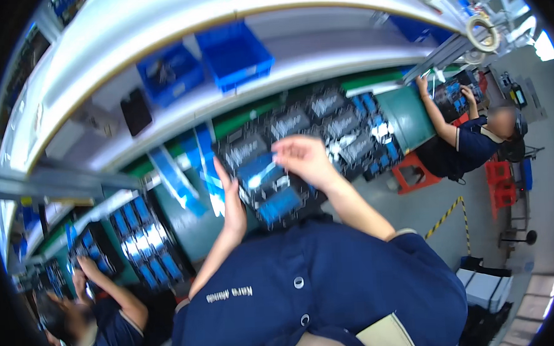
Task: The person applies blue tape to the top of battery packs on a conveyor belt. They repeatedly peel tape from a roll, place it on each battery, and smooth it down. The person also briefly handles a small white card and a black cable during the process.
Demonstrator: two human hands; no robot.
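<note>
A black panel of electronic modules (285, 124) lies on the bench in front of me; some modules carry dark printed covers, others show blue film (282, 203). My left hand (230, 203) rests along the panel's left edge, its fingers stretched out. Over the left part of the panel is my right hand (304, 162), thumb and fingers pinched together beside a shiny blue-filmed module (256, 173). Motion blur hides what, if anything, is between those fingertips.
Blue strips (178, 181) lie left of the panel on the green bench (405, 113). Blue bins (236, 56) and a dark phone-like slab (136, 112) sit on the shelf beyond. Co-workers handle similar panels at left (119, 325) and right (476, 140). A red stool (412, 173) stands at right.
</note>
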